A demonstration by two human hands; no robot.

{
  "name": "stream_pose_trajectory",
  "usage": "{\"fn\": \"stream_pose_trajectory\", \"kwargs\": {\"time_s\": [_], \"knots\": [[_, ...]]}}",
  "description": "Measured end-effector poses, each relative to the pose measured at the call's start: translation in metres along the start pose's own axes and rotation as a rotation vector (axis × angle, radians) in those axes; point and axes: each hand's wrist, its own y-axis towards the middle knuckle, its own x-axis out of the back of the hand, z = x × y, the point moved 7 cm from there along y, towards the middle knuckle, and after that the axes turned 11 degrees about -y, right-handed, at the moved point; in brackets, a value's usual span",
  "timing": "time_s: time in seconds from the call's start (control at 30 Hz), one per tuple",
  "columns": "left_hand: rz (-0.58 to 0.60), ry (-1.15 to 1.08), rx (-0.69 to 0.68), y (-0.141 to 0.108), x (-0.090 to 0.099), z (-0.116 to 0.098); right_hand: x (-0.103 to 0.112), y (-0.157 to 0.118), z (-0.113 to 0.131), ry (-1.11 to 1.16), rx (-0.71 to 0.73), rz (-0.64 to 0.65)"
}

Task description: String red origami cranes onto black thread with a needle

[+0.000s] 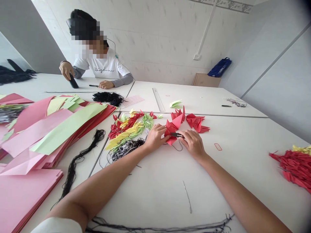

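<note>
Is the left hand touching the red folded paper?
Touching. The head view shows the fingertips of the left hand lying on the red folded paper, with no gap between them.

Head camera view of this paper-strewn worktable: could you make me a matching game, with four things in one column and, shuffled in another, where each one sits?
Things:
1. Pink paper sheets
2. Long ruler
3. Blue bag
4. Red folded paper pieces

Places:
A. On the far table
B. At the right edge of the near table
C. At the far left of the view
D. Against a cardboard box by the wall

Pairs: 1-C, 2-A, 3-D, 4-B
</note>
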Motion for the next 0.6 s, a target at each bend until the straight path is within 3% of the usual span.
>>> {"fn": "stream_pose_trajectory", "kwargs": {"time_s": [0.6], "knots": [[0.085, -0.034, -0.046, 0.0004, -0.0095, 0.0045, 0.0063, 0.0059, -0.0033, 0.015, 0.018, 0.068]]}}
